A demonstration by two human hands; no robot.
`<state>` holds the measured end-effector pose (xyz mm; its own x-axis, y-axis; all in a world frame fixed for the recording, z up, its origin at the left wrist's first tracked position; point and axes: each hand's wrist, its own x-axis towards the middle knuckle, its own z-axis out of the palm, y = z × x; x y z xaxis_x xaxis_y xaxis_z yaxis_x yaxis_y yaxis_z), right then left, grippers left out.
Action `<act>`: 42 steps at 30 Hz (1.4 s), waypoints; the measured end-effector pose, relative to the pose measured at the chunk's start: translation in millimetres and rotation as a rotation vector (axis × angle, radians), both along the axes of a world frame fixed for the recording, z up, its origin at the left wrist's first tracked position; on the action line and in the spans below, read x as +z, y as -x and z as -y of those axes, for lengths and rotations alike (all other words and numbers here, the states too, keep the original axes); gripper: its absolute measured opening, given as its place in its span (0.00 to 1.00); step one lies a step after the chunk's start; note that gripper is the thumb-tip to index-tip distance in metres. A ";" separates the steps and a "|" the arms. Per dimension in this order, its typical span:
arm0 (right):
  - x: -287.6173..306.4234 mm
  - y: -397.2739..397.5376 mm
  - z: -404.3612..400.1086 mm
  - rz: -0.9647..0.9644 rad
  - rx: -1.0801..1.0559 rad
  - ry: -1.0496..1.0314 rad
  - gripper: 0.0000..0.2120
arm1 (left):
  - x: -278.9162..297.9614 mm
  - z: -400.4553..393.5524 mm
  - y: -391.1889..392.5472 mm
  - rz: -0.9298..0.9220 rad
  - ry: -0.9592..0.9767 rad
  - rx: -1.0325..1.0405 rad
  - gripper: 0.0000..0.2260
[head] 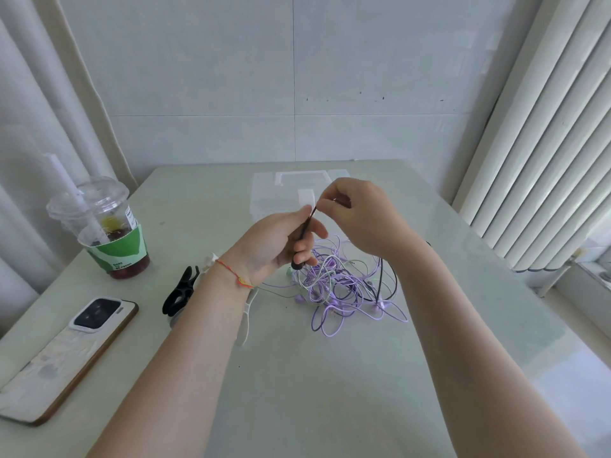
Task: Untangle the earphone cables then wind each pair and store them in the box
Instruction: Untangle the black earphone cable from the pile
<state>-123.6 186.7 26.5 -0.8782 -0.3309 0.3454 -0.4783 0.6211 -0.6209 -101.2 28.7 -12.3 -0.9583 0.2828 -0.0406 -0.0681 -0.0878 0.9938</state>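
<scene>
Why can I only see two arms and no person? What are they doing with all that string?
The camera sits on the person's head and looks down, so you see only their arms, as they would. The "string" is a tangle of earphone cables, purple, pale green and black, lying on the table. The left hand holds a black cable, and the right hand pinches its top end, working it free. Behind the hands is a clear plastic box where the earphones will go. On the left stand a drink cup with a straw, a phone lying face down, and a black clip.
</scene>
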 end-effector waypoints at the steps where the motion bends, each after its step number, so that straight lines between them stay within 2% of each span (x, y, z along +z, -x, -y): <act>1: -0.7 1.2 -0.3 0.003 -0.001 0.017 0.05 | 1.1 -0.5 -0.7 0.019 -0.025 -0.031 0.20; 5: -2.0 3.6 -1.2 0.032 -0.001 0.079 0.05 | 1.1 1.6 -2.0 -0.014 -0.093 -0.082 0.13; 8: -0.4 2.7 -3.8 0.054 0.010 0.092 0.05 | -0.9 4.2 1.3 -0.014 -0.136 -0.002 0.13; 10: 1.8 0.8 -7.6 0.106 0.063 0.059 0.06 | -2.4 5.4 5.2 -0.017 -0.270 0.105 0.13; 13: 3.1 -1.0 -16.0 0.238 0.131 -0.155 0.06 | -3.7 10.8 12.1 -0.008 -0.530 0.309 0.13; 16: 0.8 0.4 -21.1 0.342 0.146 -0.452 0.06 | 2.9 21.2 9.8 0.070 -0.691 0.292 0.11; 18: -5.9 5.6 -20.0 0.322 0.116 -0.582 0.11 | 9.4 25.3 2.0 0.122 -0.607 0.145 0.11; 19: -8.8 7.8 -18.1 0.280 0.094 -0.570 0.16 | 11.4 25.2 -1.8 0.138 -0.520 0.064 0.10; 21: -11.9 7.8 -10.6 0.197 0.089 -0.319 0.23 | 12.6 20.0 -6.8 0.149 -0.332 -0.055 0.10; 23: -12.3 3.8 -2.6 0.135 0.175 -0.049 0.24 | 12.3 13.6 -8.9 0.152 -0.216 -0.115 0.10; 24: -12.0 1.5 0.4 0.130 0.224 0.016 0.24 | 12.1 11.7 -9.3 0.155 -0.192 -0.132 0.10; 27: -9.9 -2.1 3.2 0.173 0.280 0.082 0.20 | 11.8 12.9 -9.3 0.152 -0.170 -0.154 0.10; 30: -5.1 -3.8 0.0 0.231 0.251 0.064 0.13 | 11.2 16.1 -9.1 0.106 -0.110 -0.150 0.10; 35: -1.2 -1.1 -9.3 0.207 0.201 0.016 0.08 | 7.2 14.5 -6.8 0.016 0.041 -0.090 0.12; 42: -3.4 3.3 -9.8 0.146 0.127 0.167 0.06 | 7.7 11.5 -9.1 0.011 -0.014 -0.114 0.12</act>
<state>-126.9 196.5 23.0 -0.8778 -0.3907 0.2770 -0.4434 0.4444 -0.7784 -92.0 17.2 -4.7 -0.9195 0.3904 -0.0461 -0.0893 -0.0930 0.9917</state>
